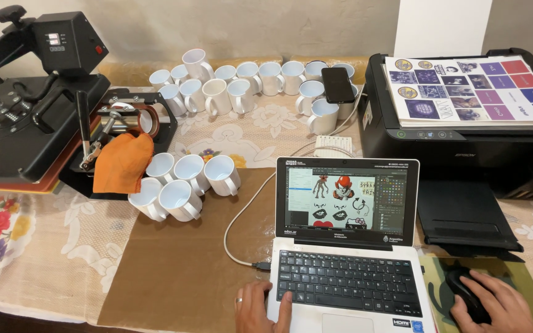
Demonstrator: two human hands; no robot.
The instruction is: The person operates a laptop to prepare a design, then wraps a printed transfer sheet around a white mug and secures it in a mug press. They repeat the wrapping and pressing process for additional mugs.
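Below, each entry is placed relative to the laptop (347,246), the landmark.

Right hand: the right hand (495,302) lies just right of the laptop's base, palm down and curled over a black mouse (467,296), grasping it; the fingers point away from the person, toward the printer.

Left hand: the left hand (263,305) rests at the laptop's near-left corner, loose and holding nothing, with a ring on one finger and a fingertip touching the lower-left edge of the keyboard (348,280).

Key relation: the mouse lies to the right of the keyboard with its long axis running away from the person; the right hand is on it, the left hand well apart across the laptop's width.

Mouse pad: a camouflage-patterned pad (525,271) under the mouse, touching or just beside the laptop's right edge.

Screen: the laptop's screen (345,198) stands upright behind the keyboard, showing a design program with small graphics.

Cable: a white cable (235,228) enters the laptop's left side and curves back toward the mugs.

Printer: a black printer (464,142) behind and right of the laptop, with a printed sheet (473,89) of coloured designs on top.

Mugs: white mugs (183,185) behind and left of the laptop; more stand in a row farther back, a black phone (337,84) resting on some.

Heat press: a black heat press (32,105) far left, an orange cloth (121,163) draped beside it.
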